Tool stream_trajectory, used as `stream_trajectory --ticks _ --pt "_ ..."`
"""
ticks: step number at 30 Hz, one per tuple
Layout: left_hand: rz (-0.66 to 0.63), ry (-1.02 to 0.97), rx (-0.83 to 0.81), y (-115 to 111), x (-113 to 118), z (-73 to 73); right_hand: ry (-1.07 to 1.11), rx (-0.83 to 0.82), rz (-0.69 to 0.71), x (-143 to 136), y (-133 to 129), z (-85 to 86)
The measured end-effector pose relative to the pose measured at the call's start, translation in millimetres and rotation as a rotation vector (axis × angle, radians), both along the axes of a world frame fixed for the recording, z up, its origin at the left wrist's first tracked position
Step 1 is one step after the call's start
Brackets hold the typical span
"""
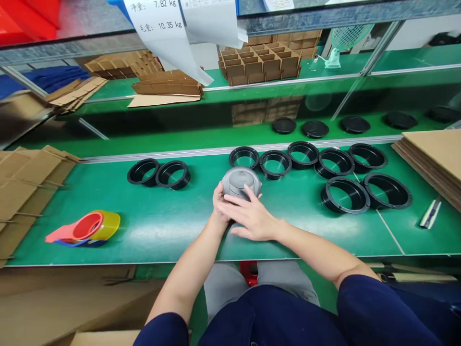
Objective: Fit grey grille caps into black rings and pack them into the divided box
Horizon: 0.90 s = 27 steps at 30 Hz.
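A grey round cap with a domed, slotted face, like an air vent (pixel 241 179), is held face-up over the middle of the green bench. My left hand (pixel 218 201) is closed around its left side, the thumb at the rim. Across the near part of the cap lies my right hand (pixel 255 217), fingers stretched out and apart, with fingertips touching the face. The underside of the cap is hidden. Just beyond it stand several black flanged rings (pixel 275 163), and a pair of similar black rings (pixel 173 174) sits to the left.
More black rings (pixel 345 194) stand at the right, beside a box cutter (pixel 430 213) and stacked cardboard (pixel 437 158). Black discs (pixel 315 129) line the back strip. A tape roll on a red dispenser (pixel 104 225) lies left, near cardboard dividers (pixel 32 187). Paper labels (pixel 162 33) hang from the shelf.
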<state>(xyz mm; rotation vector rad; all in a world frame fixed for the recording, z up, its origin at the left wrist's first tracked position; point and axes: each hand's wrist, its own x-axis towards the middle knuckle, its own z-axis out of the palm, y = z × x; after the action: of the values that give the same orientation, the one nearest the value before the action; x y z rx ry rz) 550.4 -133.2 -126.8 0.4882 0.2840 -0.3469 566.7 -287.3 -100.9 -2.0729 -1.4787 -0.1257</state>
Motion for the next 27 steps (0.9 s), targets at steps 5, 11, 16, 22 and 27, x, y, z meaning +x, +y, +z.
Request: stream_trajectory --ticks 5,11,16,22,27 --pt "0.157 0.006 0.125 2 -2 5.9 0.005 0.225 -0.411 19 -17 -3.6" --pt "0.154 -0.019 0.155 -3 -1 8.5 0.056 0.193 -0.464 40 -28 -9.0" --pt "0.169 -0.04 0.184 -3 0 5.3 0.132 0.209 -0.397 41 -24 -8.6" --pt "0.121 -0.104 0.13 -10 -1 10.1 0.258 0.297 -0.347 46 -26 -8.0" --pt "0.088 -0.032 0.078 -11 -1 14.3 0.533 0.417 -0.39 49 -31 3.7"
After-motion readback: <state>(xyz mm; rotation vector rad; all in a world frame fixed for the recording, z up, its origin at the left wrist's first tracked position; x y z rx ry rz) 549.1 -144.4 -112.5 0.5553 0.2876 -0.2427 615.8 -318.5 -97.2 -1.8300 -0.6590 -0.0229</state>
